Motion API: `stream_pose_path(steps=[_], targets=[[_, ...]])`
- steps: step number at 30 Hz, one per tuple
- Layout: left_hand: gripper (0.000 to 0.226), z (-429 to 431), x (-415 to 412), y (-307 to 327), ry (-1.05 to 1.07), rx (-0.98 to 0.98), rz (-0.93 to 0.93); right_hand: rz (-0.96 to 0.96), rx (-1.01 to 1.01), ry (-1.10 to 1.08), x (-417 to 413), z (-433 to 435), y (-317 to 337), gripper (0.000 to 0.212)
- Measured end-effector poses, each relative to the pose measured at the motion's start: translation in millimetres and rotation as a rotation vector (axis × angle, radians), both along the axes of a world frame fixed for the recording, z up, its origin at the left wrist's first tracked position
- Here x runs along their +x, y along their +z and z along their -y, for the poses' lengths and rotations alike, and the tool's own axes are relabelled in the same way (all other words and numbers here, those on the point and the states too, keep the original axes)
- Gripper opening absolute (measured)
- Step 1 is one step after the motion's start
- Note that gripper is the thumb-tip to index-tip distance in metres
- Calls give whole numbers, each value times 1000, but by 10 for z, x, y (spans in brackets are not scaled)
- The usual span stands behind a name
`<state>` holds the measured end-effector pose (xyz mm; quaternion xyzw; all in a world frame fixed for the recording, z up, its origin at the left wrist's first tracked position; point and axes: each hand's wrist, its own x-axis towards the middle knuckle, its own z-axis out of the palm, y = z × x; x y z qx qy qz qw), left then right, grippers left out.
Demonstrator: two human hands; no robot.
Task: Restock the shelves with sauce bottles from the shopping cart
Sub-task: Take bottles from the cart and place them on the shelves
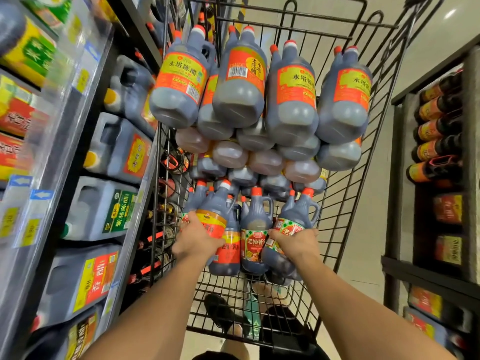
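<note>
1. Both forearms reach, in the head view, into the shopping cart point(345, 193), whose near end holds the small sauce bottles.
2. My left grip point(196, 240) is curled round a yellow-labelled bottle point(211, 219), and my right grip point(296, 242) is clamped on a green-checked bottle point(294, 222).
3. Taking one bottle per side, I judge, halves the trips to the shelves point(75, 113) alongside.

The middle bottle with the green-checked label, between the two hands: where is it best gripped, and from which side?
Probably grip the middle bottle by its loop handle, coming from the cap end on its right. The handle juts free there, while neighbouring bottles crowd the body.
</note>
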<state>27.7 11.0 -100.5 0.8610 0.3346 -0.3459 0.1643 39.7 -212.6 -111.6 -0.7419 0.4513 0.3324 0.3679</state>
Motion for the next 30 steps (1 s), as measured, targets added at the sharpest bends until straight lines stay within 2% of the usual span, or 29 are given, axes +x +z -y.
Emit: stream_pose_path(steps=[9, 20, 23, 26, 30], targets=[[83, -46, -123, 28, 102, -122, 114, 33, 44, -17, -54, 43, -12, 83], [82, -107, -576, 295, 342, -253, 299, 199, 71, 51, -407, 21, 213, 80], [79, -128, -667, 421, 377, -293, 388, 267, 73, 109, -491, -53, 386, 76], [78, -175, -799, 595, 419, -333, 512, 367, 102, 166, -546, -170, 611, 64], [82, -241, -972, 894, 459, -396, 666, 491, 166, 197, -645, -371, 1004, 77]])
